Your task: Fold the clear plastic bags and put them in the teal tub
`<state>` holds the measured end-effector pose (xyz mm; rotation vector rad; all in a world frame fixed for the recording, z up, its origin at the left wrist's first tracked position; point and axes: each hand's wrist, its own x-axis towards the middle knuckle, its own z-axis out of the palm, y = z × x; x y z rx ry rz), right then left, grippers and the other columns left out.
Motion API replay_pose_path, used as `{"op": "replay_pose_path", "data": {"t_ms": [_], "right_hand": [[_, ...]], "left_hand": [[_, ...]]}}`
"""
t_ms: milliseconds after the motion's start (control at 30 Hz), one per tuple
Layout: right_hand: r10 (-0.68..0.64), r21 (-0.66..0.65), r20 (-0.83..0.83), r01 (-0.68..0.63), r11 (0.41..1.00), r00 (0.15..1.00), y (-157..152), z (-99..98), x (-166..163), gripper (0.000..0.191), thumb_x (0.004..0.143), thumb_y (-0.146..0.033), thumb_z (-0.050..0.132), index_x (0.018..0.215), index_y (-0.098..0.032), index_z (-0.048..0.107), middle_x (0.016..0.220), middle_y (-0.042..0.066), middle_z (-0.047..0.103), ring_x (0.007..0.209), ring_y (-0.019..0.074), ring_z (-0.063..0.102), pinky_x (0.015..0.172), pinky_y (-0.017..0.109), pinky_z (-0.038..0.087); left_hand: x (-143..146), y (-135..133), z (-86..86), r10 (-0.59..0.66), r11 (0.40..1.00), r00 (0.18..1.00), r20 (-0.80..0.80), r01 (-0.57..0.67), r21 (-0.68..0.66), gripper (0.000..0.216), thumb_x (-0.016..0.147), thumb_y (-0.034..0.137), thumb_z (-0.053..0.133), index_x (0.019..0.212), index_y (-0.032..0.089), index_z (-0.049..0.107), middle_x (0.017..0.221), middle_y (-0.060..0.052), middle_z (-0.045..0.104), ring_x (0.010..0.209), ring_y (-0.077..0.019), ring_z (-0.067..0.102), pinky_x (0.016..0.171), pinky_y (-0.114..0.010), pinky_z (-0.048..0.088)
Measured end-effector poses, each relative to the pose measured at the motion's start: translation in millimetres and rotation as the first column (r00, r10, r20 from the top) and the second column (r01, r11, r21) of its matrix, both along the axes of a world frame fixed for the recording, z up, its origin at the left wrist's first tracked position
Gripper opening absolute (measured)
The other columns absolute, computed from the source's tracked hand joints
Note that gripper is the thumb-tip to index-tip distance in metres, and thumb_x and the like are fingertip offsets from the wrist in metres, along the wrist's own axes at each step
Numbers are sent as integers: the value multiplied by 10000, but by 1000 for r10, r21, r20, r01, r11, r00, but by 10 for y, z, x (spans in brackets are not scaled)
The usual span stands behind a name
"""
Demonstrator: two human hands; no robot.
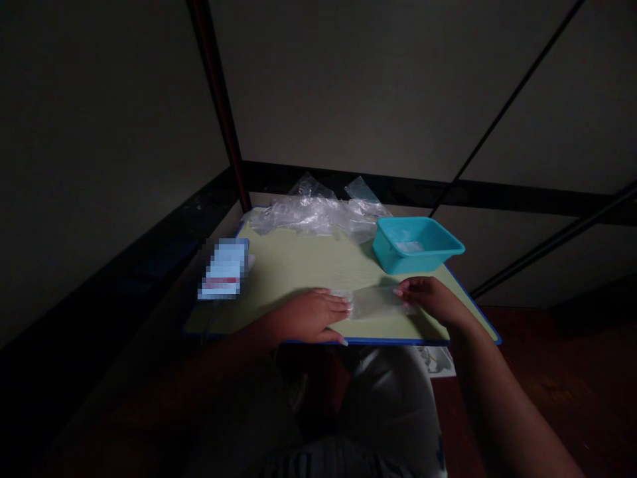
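Note:
A clear plastic bag [374, 303] lies along the near side of the pale yellow tabletop [298, 262]. My left hand [316, 315] rests flat over the bag's left end, fingers stretched out and thumb toward the table's front edge. At the bag's right end, my right hand [426, 297] pinches its edge between thumb and fingertips, just in front of a turquoise plastic basin [418, 257]. Something pale, too dim to make out, lies inside the basin.
Crumpled clear plastic bags [318, 214] are heaped along the table's back edge. A pixelated phone-like screen [223, 269] is at the left edge. Walls stand behind and to the left. A white tray-like thing [438, 362] shows below the table's front edge.

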<state>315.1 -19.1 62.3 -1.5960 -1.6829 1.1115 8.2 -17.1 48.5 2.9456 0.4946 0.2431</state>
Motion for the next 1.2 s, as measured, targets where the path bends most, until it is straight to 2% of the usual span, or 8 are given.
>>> {"op": "replay_pose_path", "data": {"t_ms": [100, 233, 467, 667, 933, 1033, 1133, 1200], "right_hand": [[18, 30, -62, -16, 999, 998, 42, 181, -37, 419, 599, -489, 710, 833, -154, 619, 618, 17, 608, 535, 150, 533, 546, 295, 426], [68, 53, -51, -65, 996, 996, 61, 460, -209, 446, 665, -398, 687, 1023, -167, 556, 557, -12, 597, 515, 151, 555, 513, 277, 422], [157, 103, 105, -167, 980, 982, 176, 732, -721, 345, 733, -273, 629, 1046, -162, 532, 523, -19, 607, 466, 141, 570, 448, 235, 401], [292, 88, 386, -350, 933, 875, 348, 671, -1240, 332, 725, -128, 594, 1054, -155, 558, 531, -31, 619, 478, 119, 566, 494, 209, 382], [328, 126, 684, -549, 826, 651, 283, 307, -1768, 362, 669, -163, 659, 1028, -162, 617, 711, 43, 652, 673, 183, 590, 557, 247, 353], [449, 87, 593, -608, 789, 668, 267, 299, -1731, 371, 718, -285, 673, 1059, -163, 593, 660, 13, 623, 612, 160, 559, 547, 245, 358], [601, 107, 349, -668, 736, 719, 268, 372, -1465, 356, 833, -430, 558, 1084, -178, 557, 662, -11, 605, 583, 136, 536, 546, 238, 395], [508, 257, 270, -569, 781, 818, 236, 374, -1199, 319, 896, -445, 455, 1027, -179, 573, 806, 31, 629, 708, 155, 567, 627, 259, 444]], "left_hand": [[46, -55, -39, 26, 1000, 1000, 3, -26, 16, 564, 903, 546, 404, 1343, 193, 421, 1374, -74, 480, 1301, -203, 392, 1088, -380, 241], [112, -143, -76, 76, 996, 997, 24, -77, 42, 604, 882, 578, 416, 1340, 184, 424, 1375, -83, 479, 1292, -213, 403, 1081, -377, 251], [265, -288, -114, 160, 983, 987, -1, -159, 89, 607, 893, 582, 376, 1332, 166, 418, 1401, -102, 443, 1307, -223, 378, 1082, -399, 222], [352, -385, -189, 209, 971, 978, 22, -210, 117, 678, 854, 615, 421, 1332, 134, 399, 1361, -133, 478, 1282, -266, 391, 1091, -437, 183], [363, -456, -277, 267, 963, 964, 17, -267, 40, 626, 826, 619, 470, 1246, 155, 476, 1171, -113, 601, 1068, -285, 555, 966, -448, 356], [352, -461, -280, 270, 962, 963, 4, -270, 27, 627, 834, 606, 469, 1259, 146, 468, 1190, -115, 592, 1088, -292, 541, 938, -420, 388], [337, -471, -247, 261, 964, 965, 10, -261, 46, 688, 843, 591, 468, 1343, 128, 372, 1332, -121, 497, 1188, -293, 474, 988, -407, 353], [325, -477, -223, 253, 966, 967, 10, -253, 56, 713, 857, 585, 451, 1381, 122, 311, 1382, -122, 449, 1239, -288, 431, 1044, -418, 288]]}}
